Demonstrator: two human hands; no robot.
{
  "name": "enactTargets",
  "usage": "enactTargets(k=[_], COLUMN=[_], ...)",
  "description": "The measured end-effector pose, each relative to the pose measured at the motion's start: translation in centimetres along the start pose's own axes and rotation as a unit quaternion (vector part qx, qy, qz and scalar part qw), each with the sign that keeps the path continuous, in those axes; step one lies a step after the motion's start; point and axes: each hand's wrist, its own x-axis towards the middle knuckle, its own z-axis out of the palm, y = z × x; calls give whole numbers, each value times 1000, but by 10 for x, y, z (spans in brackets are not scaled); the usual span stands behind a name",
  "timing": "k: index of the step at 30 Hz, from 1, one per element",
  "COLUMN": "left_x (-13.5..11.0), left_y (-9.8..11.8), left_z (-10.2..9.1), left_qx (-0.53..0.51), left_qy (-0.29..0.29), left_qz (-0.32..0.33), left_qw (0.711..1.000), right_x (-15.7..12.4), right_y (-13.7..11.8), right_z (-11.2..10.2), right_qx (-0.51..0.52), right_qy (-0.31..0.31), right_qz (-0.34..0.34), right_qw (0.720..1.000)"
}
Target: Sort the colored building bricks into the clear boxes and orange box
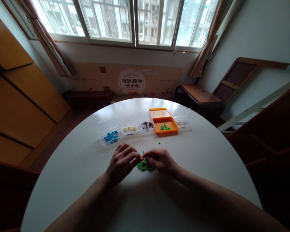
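Note:
My left hand (pixel 124 161) and my right hand (pixel 162 161) meet at the fingertips over a white round table. Both are closed in a pinch, and a small green brick (pixel 143 153) shows between them. Its exact shape is partly hidden by the fingers. Right below lies a pile of green bricks (pixel 143 166), with some dark pieces at its right side under my right hand. Beyond my right hand, a single loose green brick (pixel 159 143) rests on the tabletop.
An orange box (pixel 166 131) with its lid open holds several green bricks. Clear plastic boxes flank it, containing blue bricks (pixel 111 137), yellow pieces (pixel 129 129), dark brown pieces (pixel 147 124) and cream pieces (pixel 181 122). The round table (pixel 70 167) has a curved edge; a wooden stool (pixel 200 94) stands behind it.

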Motion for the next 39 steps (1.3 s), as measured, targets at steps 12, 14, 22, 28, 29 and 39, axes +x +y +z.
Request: enactTargets(k=[12, 14, 22, 28, 29, 39], left_x=[-3, -3, 2, 2, 2, -1], left_y=[-3, -3, 0, -1, -2, -6], left_z=[3, 3, 3, 5, 6, 8], left_qx=[6, 4, -1, -2, -2, 7], left_qy=[-20, -24, -20, -21, -21, -66], left_qz=[-5, -5, 2, 4, 4, -36], left_qw=[1000, 1000, 1000, 1000, 1000, 997], right_x=[6, 12, 38, 46, 47, 33], right_y=[5, 12, 54, 79, 81, 55], right_z=[-9, -25, -138, -177, -179, -149], right_qx=[-67, -72, -120, -109, -107, -187], right_qy=[36, 79, 415, 481, 478, 375], right_qz=[-15, -12, 21, 43, 45, 25], right_qw=[997, 994, 902, 869, 871, 908])
